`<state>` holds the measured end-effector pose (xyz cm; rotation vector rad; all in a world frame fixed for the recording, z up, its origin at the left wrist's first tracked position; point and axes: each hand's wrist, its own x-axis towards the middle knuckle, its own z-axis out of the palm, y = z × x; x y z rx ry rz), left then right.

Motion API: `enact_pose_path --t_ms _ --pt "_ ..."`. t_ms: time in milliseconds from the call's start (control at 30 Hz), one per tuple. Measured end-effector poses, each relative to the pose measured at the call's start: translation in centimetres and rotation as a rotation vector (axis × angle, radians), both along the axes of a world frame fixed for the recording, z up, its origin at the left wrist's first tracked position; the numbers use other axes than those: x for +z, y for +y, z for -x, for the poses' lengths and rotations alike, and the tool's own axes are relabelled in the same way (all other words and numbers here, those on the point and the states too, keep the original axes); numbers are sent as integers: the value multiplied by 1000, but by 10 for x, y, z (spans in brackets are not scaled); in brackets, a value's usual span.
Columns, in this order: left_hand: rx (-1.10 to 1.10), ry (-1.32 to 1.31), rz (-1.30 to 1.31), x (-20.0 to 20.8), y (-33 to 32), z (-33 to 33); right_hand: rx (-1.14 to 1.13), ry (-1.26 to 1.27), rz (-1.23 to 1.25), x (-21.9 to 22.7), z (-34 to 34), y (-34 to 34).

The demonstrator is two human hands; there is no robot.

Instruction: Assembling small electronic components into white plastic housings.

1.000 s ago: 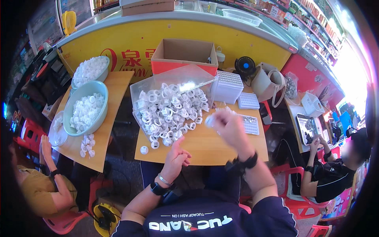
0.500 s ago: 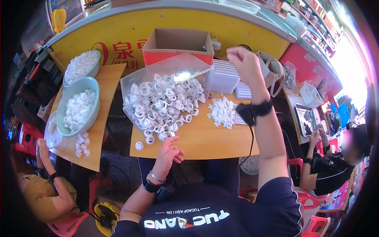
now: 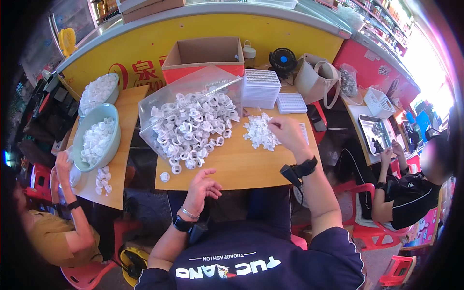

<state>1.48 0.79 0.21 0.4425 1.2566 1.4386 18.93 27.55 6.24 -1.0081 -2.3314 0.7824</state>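
My right hand (image 3: 290, 137) is at the right edge of a pile of small flat white plastic pieces (image 3: 259, 130), thumb and fingers pinched together. Whatever may be between those fingertips is too small to make out. My left hand (image 3: 201, 191) hovers by the table's front edge with its fingers apart and nothing visible in it. Beyond it, white ring-shaped plastic parts (image 3: 193, 125) spill from a tipped clear plastic bin (image 3: 150, 133) onto the wooden table (image 3: 232, 176). One single white part (image 3: 165, 177) lies at the table's front left.
Behind the parts stand a cardboard box (image 3: 203, 50), a tall stack of white trays (image 3: 261, 89), a shorter stack (image 3: 291, 103) and a black fan (image 3: 283, 61). Filled green basins (image 3: 116, 145) occupy the left table. People sit at both sides.
My right hand has come down from above the tray stacks to the pile of small pieces. My left hand has shifted slightly toward me and left. The view has turned a little.
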Motion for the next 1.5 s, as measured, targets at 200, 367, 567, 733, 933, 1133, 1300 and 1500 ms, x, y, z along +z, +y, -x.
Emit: enact_pose_path --t_ms 200,367,567,733,933,1133,1300,1500 --pt "29 -1 14 3 -2 -4 205 35 -87 -13 78 -41" --pt "35 -22 11 0 -6 4 162 -89 -343 -43 121 -51" --pt "61 -63 -19 0 -9 11 96 -105 -489 -61 136 -48" --pt "24 -34 -102 -1 -1 17 67 187 -286 -42 107 -49" --pt "76 -88 -276 28 18 3 138 427 714 -7 59 -93" --pt "-91 -304 -413 34 25 -16 263 481 897 -1 28 -125" --pt "-89 -309 -401 33 17 -27 234 477 925 -13 17 -131" --pt "-59 -380 -351 24 8 -29 219 406 883 -23 14 -135"
